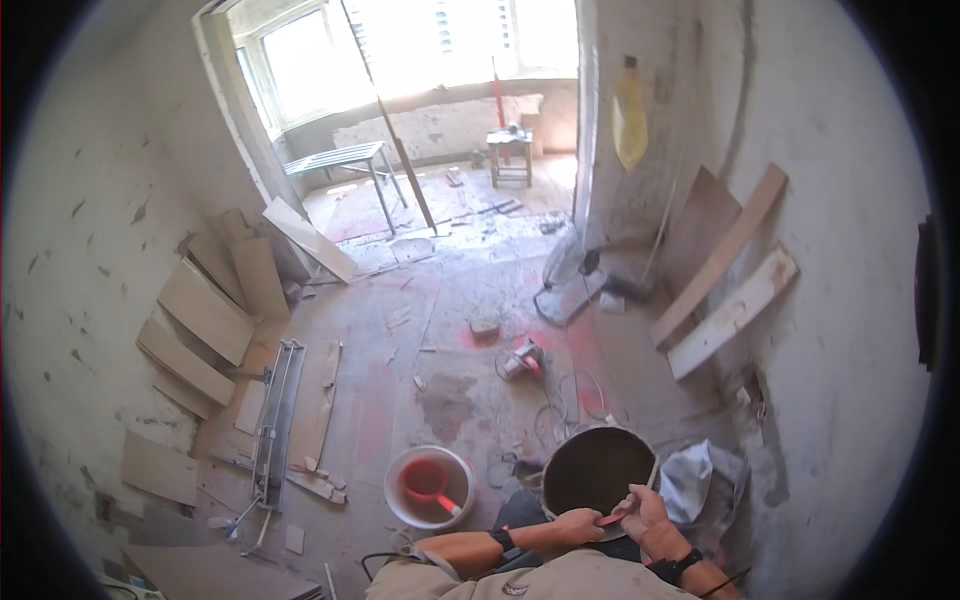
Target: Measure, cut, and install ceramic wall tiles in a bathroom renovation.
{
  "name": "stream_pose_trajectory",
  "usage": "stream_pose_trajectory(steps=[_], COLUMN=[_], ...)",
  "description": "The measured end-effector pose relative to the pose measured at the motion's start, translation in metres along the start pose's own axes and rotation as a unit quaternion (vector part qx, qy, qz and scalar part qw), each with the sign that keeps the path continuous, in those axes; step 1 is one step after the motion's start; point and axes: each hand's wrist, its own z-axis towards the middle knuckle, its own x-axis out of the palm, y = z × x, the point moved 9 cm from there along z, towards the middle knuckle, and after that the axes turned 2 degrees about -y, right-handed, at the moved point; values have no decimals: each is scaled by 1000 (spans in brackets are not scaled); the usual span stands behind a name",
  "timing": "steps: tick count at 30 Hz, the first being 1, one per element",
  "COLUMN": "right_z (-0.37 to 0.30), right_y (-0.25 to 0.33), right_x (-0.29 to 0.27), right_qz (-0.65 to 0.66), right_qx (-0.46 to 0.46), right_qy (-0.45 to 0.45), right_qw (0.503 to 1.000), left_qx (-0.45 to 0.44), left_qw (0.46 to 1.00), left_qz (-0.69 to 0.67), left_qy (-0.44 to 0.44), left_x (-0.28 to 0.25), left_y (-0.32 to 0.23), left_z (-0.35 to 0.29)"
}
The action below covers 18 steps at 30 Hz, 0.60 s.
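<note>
Over the near rim of a large dark bucket [596, 468], my two hands come together. My left hand [577, 526] is closed around one end of a slim red thing [610, 519], whose kind I cannot make out. The fingers of my right hand [646, 517] are closed at its other end, beside the bucket's right rim. A dark, flat surface shows inside the bucket. Left of it stands a white bucket [397, 510] with a red dipper [426, 478] in it, the handle leaning on the rim.
A crumpled pale bag [690, 480] lies right of the dark bucket. Ahead sits a red power tool [525, 361] with a loose cable. A metal tile cutter [275, 430] stretches along the left, near leaning tiles [205, 312]. Boards [735, 315] lean on the right wall.
</note>
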Motion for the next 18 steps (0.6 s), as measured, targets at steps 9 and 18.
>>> stream_pose_trajectory(steps=[9,18], right_z=[81,120], right_y=[-69,-140], right_x=[203,342], right_qz=[-231,-446], right_qx=[101,262], right_qy=[109,193], right_qw=[961,834], left_qx=[-5,-62], left_qw=[960,802], left_qz=[-216,-487], left_qy=[-179,-341], left_x=[-91,-224], left_y=[159,104], left_z=[0,-88])
